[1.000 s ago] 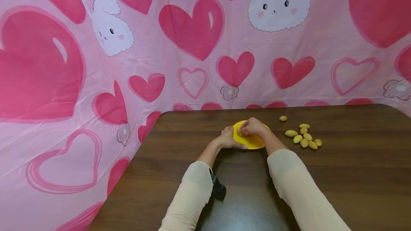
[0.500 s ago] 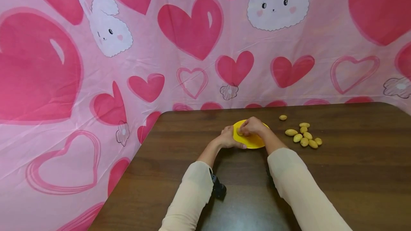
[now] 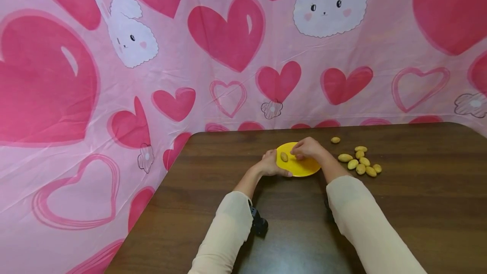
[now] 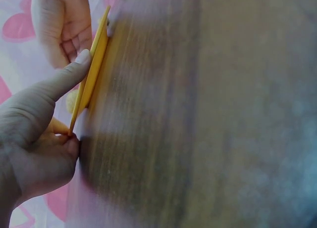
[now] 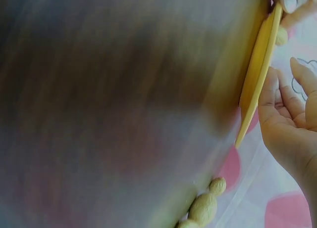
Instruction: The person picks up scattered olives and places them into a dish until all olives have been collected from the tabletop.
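Note:
A shallow yellow plate [image 3: 304, 169] rests on the table in front of me. One small yellow oval fruit [image 3: 284, 157] lies on its left part, near the rim. My left hand [image 3: 271, 165] grips the plate's left rim; in the left wrist view its thumb [image 4: 74, 74] lies along the rim. Over the plate's right half is my right hand [image 3: 307, 149], apart from the fruit. In the right wrist view this hand [image 5: 292, 114] has thumb and fingers spread, with nothing between them. The exact kind of the fruit cannot be told.
Several similar yellow fruits [image 3: 364, 162] lie in a loose group right of the plate, and a single fruit [image 3: 335, 140] sits behind them. The brown wooden table [image 3: 236, 155] ends at a pink cloth [image 3: 228, 109] printed with hearts and rabbits.
My right hand has let go of the fruit on the plate and moved slightly to the right. The fruit now shows fully. My left hand keeps its hold on the rim.

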`<state>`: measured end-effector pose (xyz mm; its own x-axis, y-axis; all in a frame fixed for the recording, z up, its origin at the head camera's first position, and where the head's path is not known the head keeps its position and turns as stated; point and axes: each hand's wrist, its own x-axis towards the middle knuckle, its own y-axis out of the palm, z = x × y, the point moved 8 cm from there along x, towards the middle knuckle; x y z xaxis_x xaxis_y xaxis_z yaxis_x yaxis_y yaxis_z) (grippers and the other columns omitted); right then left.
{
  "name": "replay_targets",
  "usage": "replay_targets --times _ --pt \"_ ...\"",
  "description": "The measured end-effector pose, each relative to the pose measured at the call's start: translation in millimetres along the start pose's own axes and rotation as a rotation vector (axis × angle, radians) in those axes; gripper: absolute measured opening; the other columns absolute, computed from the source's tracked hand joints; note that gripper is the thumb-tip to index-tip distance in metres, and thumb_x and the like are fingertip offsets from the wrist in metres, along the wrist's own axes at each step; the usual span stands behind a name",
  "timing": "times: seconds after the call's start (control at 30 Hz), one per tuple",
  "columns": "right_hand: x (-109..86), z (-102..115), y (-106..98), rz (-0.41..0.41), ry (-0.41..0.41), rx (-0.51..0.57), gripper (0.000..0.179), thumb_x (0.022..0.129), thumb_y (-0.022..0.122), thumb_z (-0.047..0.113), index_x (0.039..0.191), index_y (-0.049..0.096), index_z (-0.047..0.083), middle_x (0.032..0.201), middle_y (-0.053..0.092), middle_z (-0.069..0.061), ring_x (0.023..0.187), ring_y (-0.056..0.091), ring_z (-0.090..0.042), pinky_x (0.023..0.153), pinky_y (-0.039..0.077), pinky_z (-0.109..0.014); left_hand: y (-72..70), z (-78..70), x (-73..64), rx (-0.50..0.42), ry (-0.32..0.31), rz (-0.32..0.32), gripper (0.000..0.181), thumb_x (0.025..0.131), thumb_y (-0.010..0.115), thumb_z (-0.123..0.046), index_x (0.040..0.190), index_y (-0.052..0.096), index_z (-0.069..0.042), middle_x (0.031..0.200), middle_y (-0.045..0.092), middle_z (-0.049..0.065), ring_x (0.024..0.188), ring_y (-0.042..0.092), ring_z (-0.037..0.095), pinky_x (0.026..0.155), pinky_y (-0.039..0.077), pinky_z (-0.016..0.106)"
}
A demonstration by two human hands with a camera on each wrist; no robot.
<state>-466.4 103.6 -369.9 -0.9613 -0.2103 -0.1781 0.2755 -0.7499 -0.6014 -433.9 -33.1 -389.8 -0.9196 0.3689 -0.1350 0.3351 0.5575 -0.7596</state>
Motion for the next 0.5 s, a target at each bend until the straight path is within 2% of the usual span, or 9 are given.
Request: replay_targets --times 0.17,0.33,0.5 --pt "-3.5 -5 -13 -0.018 0.012 0.033 0.035 0.088 0.063 0.017 0.113 0.061 -0.007 0.1 0.064 -0.016 0.084 0.063 -0.023 0.082 0.05 -0.032 -0.1 -0.5 0.4 -0.019 -0.003 -0.006 0.093 0.073 0.077 -0.038 0.144 0.026 -0.008 0.144 0.026 0.011 0.123 0.028 0.028 0.105 0.026 0.048" --pt "-9.2 -7 -28 -0.028 -0.009 0.061 0.034 0.088 0.063 0.014 0.112 0.06 -0.01 0.104 0.062 -0.02 0.09 0.063 -0.027 0.083 0.05 -0.033 0.5 0.0 0.1 -0.037 -0.009 -0.012 0.089 0.072 0.078 -0.037 0.142 0.03 -0.01 0.143 0.028 0.01 0.121 0.029 0.027 0.104 0.027 0.048" --pt "-18.6 -10 -47 -0.046 -0.035 0.027 0.033 0.089 0.06 0.015 0.111 0.06 -0.011 0.106 0.062 -0.022 0.092 0.062 -0.03 0.085 0.049 -0.037 0.2 -0.4 -0.8 -0.045 -0.009 -0.017 0.09 0.072 0.078 -0.036 0.142 0.03 -0.009 0.143 0.028 0.011 0.122 0.028 0.028 0.104 0.027 0.048"
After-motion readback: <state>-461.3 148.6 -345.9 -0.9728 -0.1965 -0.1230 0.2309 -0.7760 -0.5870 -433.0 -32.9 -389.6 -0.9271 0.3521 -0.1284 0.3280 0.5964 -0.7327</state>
